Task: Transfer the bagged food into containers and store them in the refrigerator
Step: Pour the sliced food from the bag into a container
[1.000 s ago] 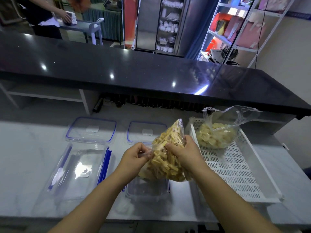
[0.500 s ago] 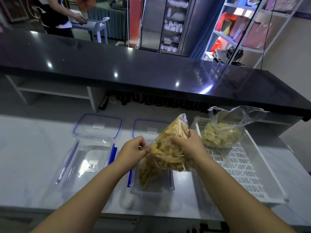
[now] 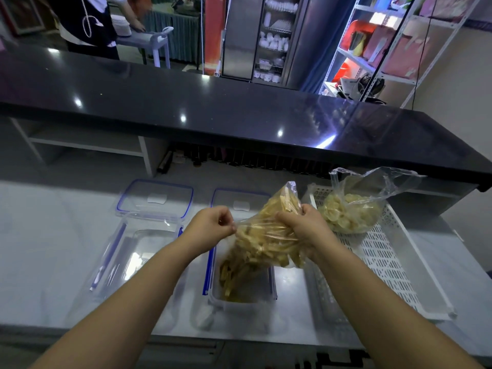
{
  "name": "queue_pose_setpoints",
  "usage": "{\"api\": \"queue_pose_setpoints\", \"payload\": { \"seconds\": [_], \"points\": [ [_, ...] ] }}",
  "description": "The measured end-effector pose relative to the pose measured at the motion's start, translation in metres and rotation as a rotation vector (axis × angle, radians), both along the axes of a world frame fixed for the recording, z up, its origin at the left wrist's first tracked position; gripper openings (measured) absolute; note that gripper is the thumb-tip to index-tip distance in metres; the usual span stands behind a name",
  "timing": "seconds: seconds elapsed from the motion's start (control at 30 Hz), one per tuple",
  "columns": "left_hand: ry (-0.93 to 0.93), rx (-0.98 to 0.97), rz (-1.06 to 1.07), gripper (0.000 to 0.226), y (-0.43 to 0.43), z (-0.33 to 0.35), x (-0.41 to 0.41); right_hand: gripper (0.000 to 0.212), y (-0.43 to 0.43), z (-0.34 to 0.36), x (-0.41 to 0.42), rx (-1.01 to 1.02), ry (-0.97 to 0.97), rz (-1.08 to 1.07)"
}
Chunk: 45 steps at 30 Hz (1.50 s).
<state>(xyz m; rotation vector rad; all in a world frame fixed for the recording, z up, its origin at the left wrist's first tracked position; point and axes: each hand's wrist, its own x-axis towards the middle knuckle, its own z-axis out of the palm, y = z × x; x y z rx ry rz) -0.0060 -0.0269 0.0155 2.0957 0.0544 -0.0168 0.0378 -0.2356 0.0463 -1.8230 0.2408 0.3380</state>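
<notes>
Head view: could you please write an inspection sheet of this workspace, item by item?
Surface: pale marble counter, glossy.
Job's things: bag of yellow strips tilted, strips spilling into the middle container; left container looks empty; left lid and middle lid lie behind; bag of round slices sits in the white perforated tray.
Clutter: dark bottle-like row under the black bar top.
Hands: left hand pinches the bag's edge; right hand grips its body.
Cables: one dark cable hanging by the shelf rack.
Surroundings: a person at a cart; cabinet of white dishes.

Head view, steeply down, close over worktop (image 3: pixel 306 310)
</notes>
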Motion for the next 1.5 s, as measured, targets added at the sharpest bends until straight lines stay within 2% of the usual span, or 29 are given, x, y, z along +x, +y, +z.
{"api": "queue_pose_setpoints", "payload": {
  "seconds": [0.13,0.4,0.5,0.63,0.8,0.97,1.07,1.2,1.5],
  "points": [
    [-0.033,-0.032,0.033,0.016,0.003,0.0,0.005,0.041,0.001,0.001,0.006,0.029,-0.038,-0.009],
    [0.161,-0.023,-0.178,0.009,0.01,-0.015,-0.002,0.045,-0.007,-0.007,0.004,-0.01,0.108,0.085],
    [0.129,-0.08,-0.097,0.016,0.018,-0.012,0.0,0.04,-0.007,-0.007,0.006,0.015,0.048,0.017],
    [0.089,-0.051,0.077,0.021,0.022,-0.016,0.001,0.033,-0.002,-0.011,0.004,0.047,0.008,-0.085],
    [0.073,-0.053,0.072,0.023,0.009,-0.03,-0.011,0.035,0.01,-0.027,-0.01,-0.002,0.081,-0.026],
    [0.03,0.09,0.048,0.041,-0.004,-0.039,-0.017,0.032,0.018,-0.032,-0.018,-0.053,0.085,0.041],
    [0.078,-0.049,0.087,0.041,-0.008,-0.046,-0.022,0.032,0.022,-0.035,-0.023,-0.09,0.078,0.072],
    [0.068,-0.198,0.153,0.04,-0.004,-0.051,-0.023,0.034,0.029,-0.034,-0.02,-0.037,0.126,0.062],
    [0.06,-0.252,0.205,0.038,0.0,-0.056,-0.019,0.038,0.064,-0.036,0.005,0.014,0.104,-0.052]
  ]
}}
